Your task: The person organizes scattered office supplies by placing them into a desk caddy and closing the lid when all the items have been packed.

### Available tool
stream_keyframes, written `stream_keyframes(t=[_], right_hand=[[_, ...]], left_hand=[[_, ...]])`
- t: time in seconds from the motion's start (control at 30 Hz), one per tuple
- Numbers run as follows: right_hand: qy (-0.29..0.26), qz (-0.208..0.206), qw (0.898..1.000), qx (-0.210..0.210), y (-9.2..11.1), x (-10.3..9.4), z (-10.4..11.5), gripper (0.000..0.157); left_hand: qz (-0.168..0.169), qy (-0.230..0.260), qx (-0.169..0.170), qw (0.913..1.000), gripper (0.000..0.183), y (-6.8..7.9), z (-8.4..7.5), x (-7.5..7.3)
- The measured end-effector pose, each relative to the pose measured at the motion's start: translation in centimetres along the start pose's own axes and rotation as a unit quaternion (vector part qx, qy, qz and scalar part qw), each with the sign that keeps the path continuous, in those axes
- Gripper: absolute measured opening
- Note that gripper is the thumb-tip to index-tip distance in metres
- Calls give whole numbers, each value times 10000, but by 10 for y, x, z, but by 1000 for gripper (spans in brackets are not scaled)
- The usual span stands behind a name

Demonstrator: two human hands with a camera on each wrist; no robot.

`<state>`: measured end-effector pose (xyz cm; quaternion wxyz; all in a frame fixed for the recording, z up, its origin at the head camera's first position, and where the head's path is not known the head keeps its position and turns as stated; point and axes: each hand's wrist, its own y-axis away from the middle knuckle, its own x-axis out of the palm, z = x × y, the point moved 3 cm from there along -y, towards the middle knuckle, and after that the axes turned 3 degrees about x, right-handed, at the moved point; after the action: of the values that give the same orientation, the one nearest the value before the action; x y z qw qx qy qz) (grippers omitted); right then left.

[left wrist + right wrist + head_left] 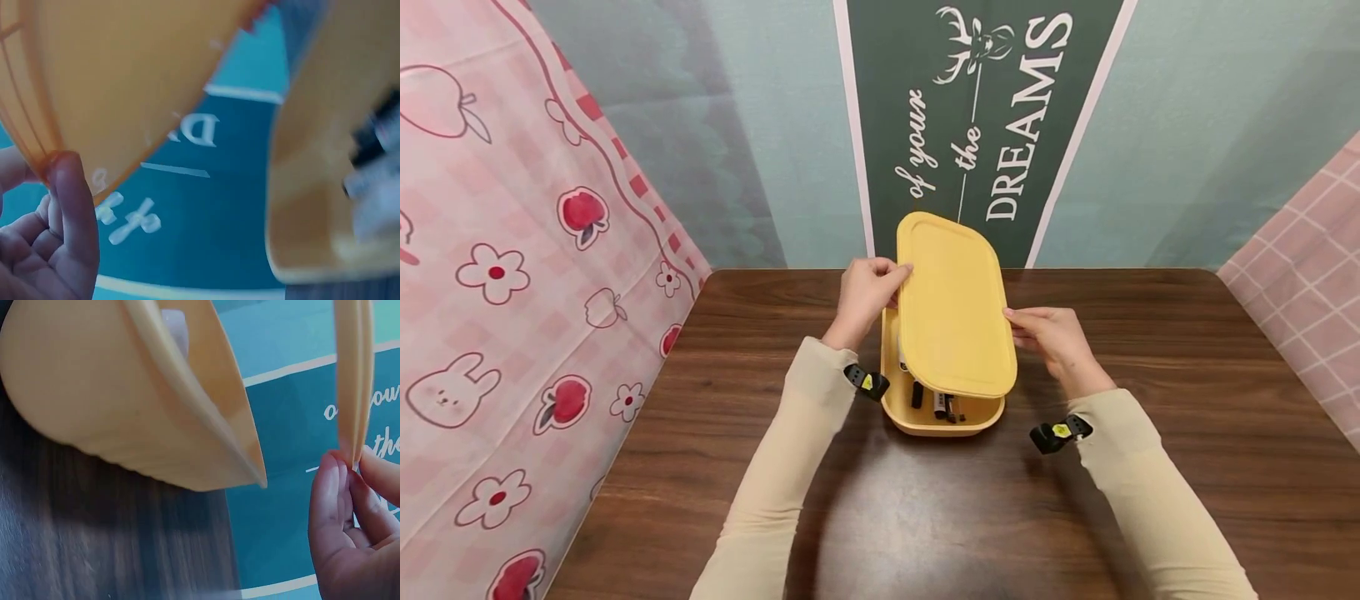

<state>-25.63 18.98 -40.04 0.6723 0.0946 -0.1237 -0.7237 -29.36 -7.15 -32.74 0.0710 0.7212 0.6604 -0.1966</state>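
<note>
A yellow lid (957,304) is held tilted above a yellow storage box (943,427) on the table. My left hand (867,296) pinches the lid's left edge between thumb and fingers. On the opposite edge my right hand (1054,337) pinches the lid the same way. Below the lid's near end, several small items show inside the box, among them a black-and-white marker-like piece (940,406) and a black one (917,394). The lid hides the rest of the contents. In the right wrist view the lid (354,375) stands apart from the box (81,381).
The box stands on a dark wood-grain table (760,333), towards its back edge. Behind it hangs a teal cloth with a green lettered panel (985,108). Pink patterned cloth (535,275) covers the left side, and pink checked cloth (1315,275) the right.
</note>
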Motion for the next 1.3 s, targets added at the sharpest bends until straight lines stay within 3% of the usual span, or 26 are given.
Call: stream_keyframes(t=[0.1, 0.2, 0.33, 0.4, 0.63, 0.77, 0.83, 0.97, 1.17, 1.3], right_hand=[[202, -233, 9995, -70, -3, 0, 3, 31], [640, -450, 9968, -136, -4, 2, 6, 12], [1242, -658, 9898, -211, -4, 6, 8, 42], [1522, -728, 9853, -254, -3, 8, 8, 45], [2870, -774, 9527, -634, 2, 14, 6, 35], [3252, -736, 9401, -714, 4, 17, 5, 33], [3324, -703, 9381, -668, 4, 18, 3, 32], [3460, -592, 9347, -566, 5, 20, -2, 33], [3991, -482, 9133, -649, 8, 24, -7, 33], [4170, -408, 9059, -607, 10, 26, -9, 33]], left_hand=[[-157, -987, 421, 9941, 40, -3, 12, -2], [-231, -1713, 742, 9821, 44, -6, 20, -2], [-47, -2376, 711, 9687, 46, -7, 30, 0], [103, -2749, 603, 9595, 47, -4, 35, 3], [313, -4184, 339, 9071, 50, 7, 50, 12], [513, -4716, 169, 8801, 53, 11, 55, 17], [601, -4814, 98, 8744, 54, 13, 57, 18], [699, -4844, 1, 8721, 56, 16, 62, 20], [845, -5009, -137, 8613, 53, 19, 64, 23], [895, -5085, -145, 8563, 53, 21, 67, 23]])
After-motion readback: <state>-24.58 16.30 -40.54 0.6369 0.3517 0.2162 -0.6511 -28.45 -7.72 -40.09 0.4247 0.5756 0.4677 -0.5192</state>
